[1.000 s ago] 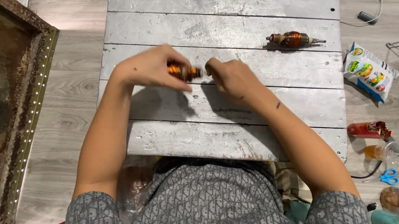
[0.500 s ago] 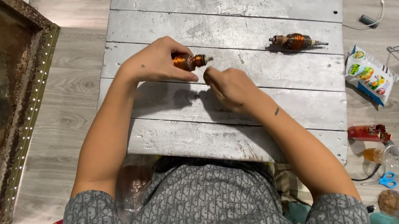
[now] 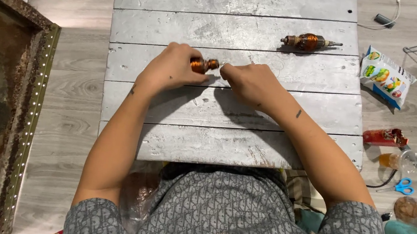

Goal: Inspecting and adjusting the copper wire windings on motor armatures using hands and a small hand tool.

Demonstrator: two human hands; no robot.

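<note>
**Both hands on copper-wound rotor**

Head view: left hand (image 3: 172,69) is clamped around a small copper-wound rotor (image 3: 202,65), its long axis running left-right and its free end pointing at the right hand (image 3: 248,82). Right-hand fingers are pinched together at that tip, so both hands meet over the grey plank board (image 3: 217,134). A second rotor (image 3: 308,41) lies far right of the right hand, axis also left-right. Further right is a white snack packet (image 3: 387,76) with green-yellow print, and nearer the person a red wrapper (image 3: 383,137).

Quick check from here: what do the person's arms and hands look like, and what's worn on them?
Both hands, left and right, are bare: no gloves, rings or watch visible. Forearms are bare with small dark smudges. Short grey patterned sleeves end near the elbows.
</note>
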